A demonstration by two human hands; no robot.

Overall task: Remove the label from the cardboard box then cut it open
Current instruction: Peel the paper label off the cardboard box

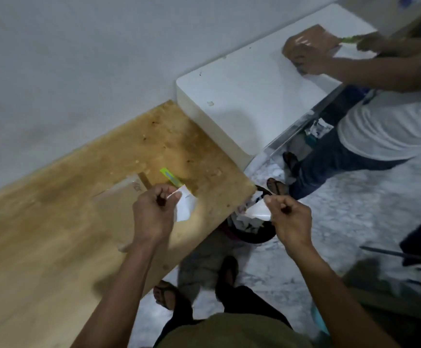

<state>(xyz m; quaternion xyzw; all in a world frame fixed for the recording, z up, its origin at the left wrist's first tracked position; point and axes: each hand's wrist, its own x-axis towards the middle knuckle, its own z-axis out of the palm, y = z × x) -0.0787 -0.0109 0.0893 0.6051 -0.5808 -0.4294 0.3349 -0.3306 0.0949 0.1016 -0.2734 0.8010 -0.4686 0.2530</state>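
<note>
A flat cardboard box (119, 204) wrapped in clear tape lies on the wooden table (53, 222), partly hidden behind my left hand. My left hand (154, 212) is shut on a white piece of label (185, 205) above the table's right edge. My right hand (291, 218) is off the table, shut on another white piece of label (257, 212), held above a dark bin. A green utility knife (170, 178) rests on the table just beyond the box.
A dark bin (252, 234) with torn paper stands on the floor by the table corner. A white table (249, 96) adjoins at the back right, where another person (380, 121) handles a brown parcel (312, 40) with a green knife. My sandalled feet are below.
</note>
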